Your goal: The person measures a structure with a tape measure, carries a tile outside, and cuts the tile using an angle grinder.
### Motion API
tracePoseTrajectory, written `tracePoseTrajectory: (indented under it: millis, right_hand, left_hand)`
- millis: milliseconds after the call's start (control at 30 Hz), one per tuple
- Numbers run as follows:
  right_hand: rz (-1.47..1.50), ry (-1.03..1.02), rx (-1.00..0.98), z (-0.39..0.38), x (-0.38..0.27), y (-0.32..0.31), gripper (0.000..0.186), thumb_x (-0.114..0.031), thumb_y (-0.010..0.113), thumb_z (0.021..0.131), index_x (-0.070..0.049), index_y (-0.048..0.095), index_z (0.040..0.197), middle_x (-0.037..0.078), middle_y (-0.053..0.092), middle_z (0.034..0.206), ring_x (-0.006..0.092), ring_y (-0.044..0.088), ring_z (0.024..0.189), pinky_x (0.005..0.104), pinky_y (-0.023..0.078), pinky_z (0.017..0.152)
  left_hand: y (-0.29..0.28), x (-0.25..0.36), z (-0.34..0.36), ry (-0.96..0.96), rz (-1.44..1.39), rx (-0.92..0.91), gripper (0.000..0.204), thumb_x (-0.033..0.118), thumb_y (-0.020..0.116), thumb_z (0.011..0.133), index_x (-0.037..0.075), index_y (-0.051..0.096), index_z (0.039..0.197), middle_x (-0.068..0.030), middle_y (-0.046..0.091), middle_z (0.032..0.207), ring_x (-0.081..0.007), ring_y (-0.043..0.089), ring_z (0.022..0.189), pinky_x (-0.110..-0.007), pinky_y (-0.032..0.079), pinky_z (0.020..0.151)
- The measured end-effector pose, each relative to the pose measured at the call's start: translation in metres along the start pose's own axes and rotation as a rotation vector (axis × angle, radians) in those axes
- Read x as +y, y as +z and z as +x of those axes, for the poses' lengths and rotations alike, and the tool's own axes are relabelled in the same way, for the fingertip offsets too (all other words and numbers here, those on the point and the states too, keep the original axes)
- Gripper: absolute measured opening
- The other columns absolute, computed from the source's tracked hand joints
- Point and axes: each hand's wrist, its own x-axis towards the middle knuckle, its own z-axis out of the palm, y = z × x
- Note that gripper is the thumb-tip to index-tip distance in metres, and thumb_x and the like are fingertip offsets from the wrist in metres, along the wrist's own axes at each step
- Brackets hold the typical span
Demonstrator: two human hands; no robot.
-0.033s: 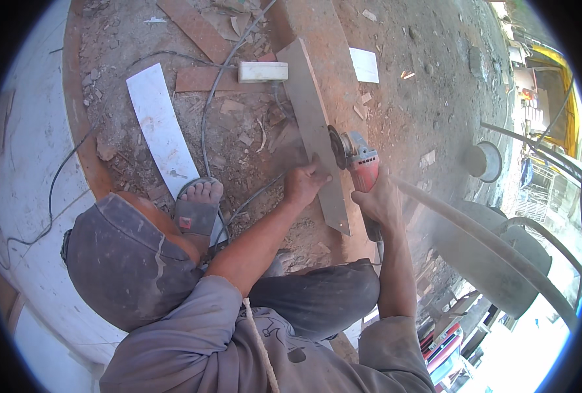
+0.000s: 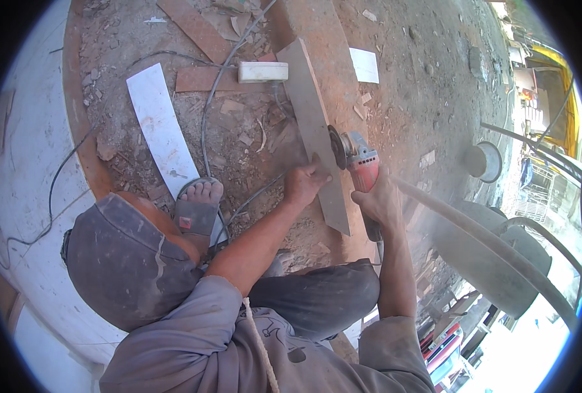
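My right hand (image 2: 381, 200) is wrapped round the red body of an angle grinder (image 2: 364, 171). The grinder's dark disc (image 2: 337, 147) meets the right edge of a long grey tile strip (image 2: 312, 124), which rests aslant on a brown ledge (image 2: 333, 78). On the strip's left edge, just below the disc, my left hand (image 2: 304, 184) is closed, with fingertips over its face and the thumb side partly hidden. Hazy dust hangs near the disc and left hand.
A white power strip (image 2: 263, 72) lies by the tile's upper end, with a grey cable (image 2: 210, 108) running past. One white tile strip (image 2: 162, 128) reaches my sandalled foot (image 2: 199, 203). Broken tile pieces (image 2: 199, 33) litter the ground. At right stand a large grey drum (image 2: 501, 255) and a bucket (image 2: 486, 162).
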Motion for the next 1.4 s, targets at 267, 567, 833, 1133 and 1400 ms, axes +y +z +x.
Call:
tracePoseTrajectory:
  millis: [267,567,833,1133,1400]
  right_hand:
    - [-0.015,0.010,-0.009,0.001,-0.004,-0.002,0.066,-0.026,0.073,0.062,0.006,0.050,0.116,0.030,0.067,0.096,0.0478,0.066,0.095,0.0500,0.050,0.085]
    - [-0.014,0.021,-0.012,0.002,-0.009,-0.007,0.064,-0.026,0.071,0.062,0.006,0.050,0.113,0.031,0.067,0.096,0.0482,0.065,0.095,0.0501,0.050,0.084]
    - [-0.029,0.010,-0.012,0.004,-0.007,-0.005,0.065,-0.027,0.070,0.063,0.005,0.048,0.115,0.031,0.067,0.096,0.0492,0.065,0.095,0.0509,0.050,0.085]
    - [0.001,0.003,-0.021,0.005,-0.009,-0.004,0.065,-0.026,0.071,0.063,0.005,0.048,0.114,0.032,0.066,0.099,0.0486,0.065,0.097,0.0509,0.050,0.085]
    - [-0.024,-0.001,-0.005,0.009,-0.008,-0.002,0.064,-0.026,0.071,0.063,0.005,0.048,0.114,0.030,0.067,0.097,0.0484,0.065,0.096,0.0502,0.050,0.085]
  left_hand:
    - [-0.002,0.003,0.000,-0.035,0.079,-0.015,0.048,0.024,0.081,0.079,0.005,0.069,0.120,-0.0106,0.076,0.099,-0.0145,0.071,0.087,-0.032,0.054,0.080]
    - [-0.003,0.006,-0.001,-0.063,0.040,-0.028,0.044,0.028,0.081,0.079,0.008,0.072,0.117,-0.0127,0.076,0.095,-0.0177,0.072,0.084,-0.033,0.054,0.077]
    - [-0.002,0.004,-0.001,-0.012,0.106,-0.041,0.041,0.028,0.080,0.080,0.009,0.073,0.115,-0.0120,0.076,0.095,-0.0196,0.072,0.085,-0.034,0.054,0.079]
    - [-0.001,-0.001,0.000,-0.036,0.042,-0.020,0.036,0.029,0.080,0.080,0.008,0.074,0.110,-0.0124,0.076,0.095,-0.0201,0.072,0.084,-0.034,0.054,0.078]
    - [0.002,-0.004,0.000,0.082,-0.006,0.089,0.030,0.029,0.084,0.074,0.006,0.076,0.091,-0.0126,0.072,0.075,-0.0242,0.069,0.066,-0.037,0.052,0.064]
